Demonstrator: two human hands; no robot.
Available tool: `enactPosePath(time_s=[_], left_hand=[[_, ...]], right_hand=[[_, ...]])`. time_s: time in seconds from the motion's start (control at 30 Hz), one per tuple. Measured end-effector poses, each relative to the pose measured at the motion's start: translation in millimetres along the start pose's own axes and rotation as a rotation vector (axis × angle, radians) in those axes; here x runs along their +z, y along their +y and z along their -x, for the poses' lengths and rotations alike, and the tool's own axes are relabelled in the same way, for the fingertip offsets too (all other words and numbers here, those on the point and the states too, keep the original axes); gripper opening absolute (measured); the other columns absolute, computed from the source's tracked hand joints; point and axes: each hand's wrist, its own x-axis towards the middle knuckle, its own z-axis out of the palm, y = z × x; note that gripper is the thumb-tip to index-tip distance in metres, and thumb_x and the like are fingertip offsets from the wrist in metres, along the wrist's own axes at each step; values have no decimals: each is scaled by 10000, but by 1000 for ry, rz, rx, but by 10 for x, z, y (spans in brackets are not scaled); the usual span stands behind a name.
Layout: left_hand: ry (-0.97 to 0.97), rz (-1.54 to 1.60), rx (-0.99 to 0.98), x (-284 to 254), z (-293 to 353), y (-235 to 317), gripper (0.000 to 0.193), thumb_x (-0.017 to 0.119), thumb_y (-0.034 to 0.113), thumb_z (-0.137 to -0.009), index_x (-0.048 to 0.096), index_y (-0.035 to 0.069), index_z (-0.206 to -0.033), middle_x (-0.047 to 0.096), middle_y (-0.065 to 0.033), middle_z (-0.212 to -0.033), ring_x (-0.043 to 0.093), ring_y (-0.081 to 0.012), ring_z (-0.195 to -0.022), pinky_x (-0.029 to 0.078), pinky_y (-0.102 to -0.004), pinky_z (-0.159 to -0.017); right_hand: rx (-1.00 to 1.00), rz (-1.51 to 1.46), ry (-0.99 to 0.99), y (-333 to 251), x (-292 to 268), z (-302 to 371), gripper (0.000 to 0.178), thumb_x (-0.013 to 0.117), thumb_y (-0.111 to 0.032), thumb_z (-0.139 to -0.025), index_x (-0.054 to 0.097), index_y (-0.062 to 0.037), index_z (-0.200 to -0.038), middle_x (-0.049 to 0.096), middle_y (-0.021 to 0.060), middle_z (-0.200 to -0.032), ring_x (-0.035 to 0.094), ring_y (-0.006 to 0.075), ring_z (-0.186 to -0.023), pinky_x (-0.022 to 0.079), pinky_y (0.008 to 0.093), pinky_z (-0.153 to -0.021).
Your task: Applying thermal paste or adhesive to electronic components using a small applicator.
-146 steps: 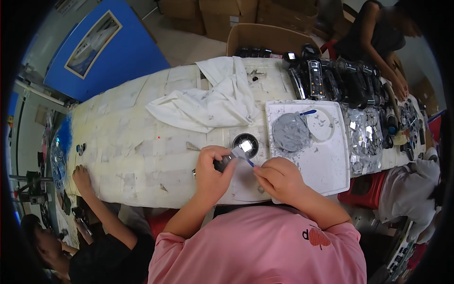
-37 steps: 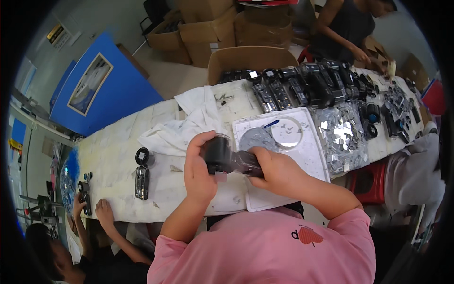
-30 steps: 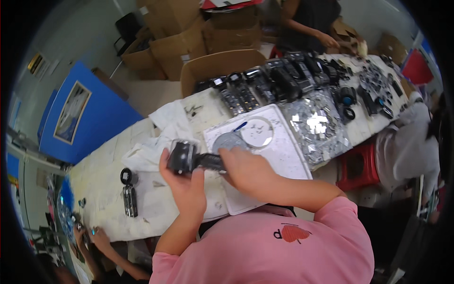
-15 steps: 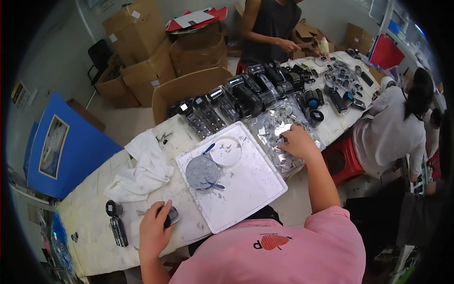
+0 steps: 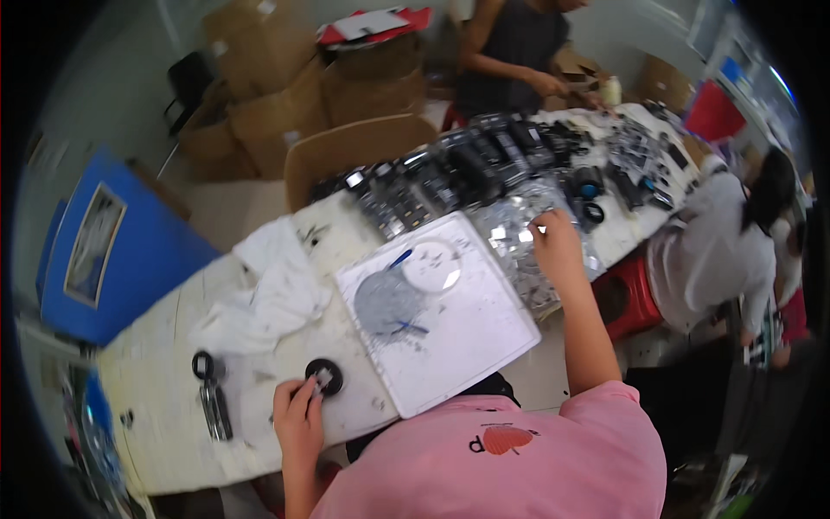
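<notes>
At the far left of the bench (image 5: 173,432), a dark elongated part with a ring at its top (image 5: 210,394) lies by itself, near the front edge. Just right of it, your left hand (image 5: 298,415) rests on the bench with its fingertips touching the small black round part (image 5: 324,376). The grip there is loose: fingers laid on the rim, not closed around it. Steady that piece flat with a light press, so it cannot roll toward the white tray (image 5: 450,324) just beside it.

Behind the hand lies a crumpled white cloth (image 5: 268,298). Keep your wrist low so you don't drag it along.

The tray holds a grey smeared patch, a clear round dish (image 5: 434,265) and a blue-handled tool (image 5: 399,258). Its near corner hangs close to the bench's front edge, by your chest, so don't nudge it with your forearm.

Further right, your right hand (image 5: 553,246) reaches out over the pile of shiny silver bags (image 5: 519,233). The fingers are curled down onto the pile, but I cannot tell whether they have closed on anything. Pick from the top so the bags don't slide.

Room is tight on that side: rows of black parts (image 5: 450,173) crowd the back, and another person in grey (image 5: 718,251) sits close at the right end. The open space lies on the left of the bench, around the round part.
</notes>
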Motion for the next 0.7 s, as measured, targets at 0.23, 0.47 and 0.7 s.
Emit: enactPosePath(time_s=[0.23, 0.47, 0.7], left_hand=[[8, 122, -61, 28, -84, -67, 334, 685, -49, -753, 631, 11, -1077, 603, -168, -1014, 595, -342, -914, 491, -380, -792], [88, 279, -213, 99, 61, -110, 297, 703, -3, -783, 582, 8, -1054, 621, -171, -1030, 600, -363, -940, 483, -405, -831], [102, 227, -88, 114, 44, -100, 322, 706, -32, -753, 584, 25, -1046, 623, -152, -1021, 611, -323, -925, 492, -374, -809]], right_hand=[[-157, -675, -793, -1549, 340, 279, 106, 695, -55, -836, 663, -14, -928, 639, 118, -849, 624, 250, -738, 494, 327, -664], [-510, -646, -1022, -2352, 913, 474, 99, 660, -118, -843, 676, -36, -896, 648, 113, -880, 631, 315, -827, 499, 392, -710], [-639, -582, -885, -2217, 1001, 776, 87, 662, -97, -814, 671, -87, -901, 576, 91, -855, 603, 293, -796, 492, 389, -652]])
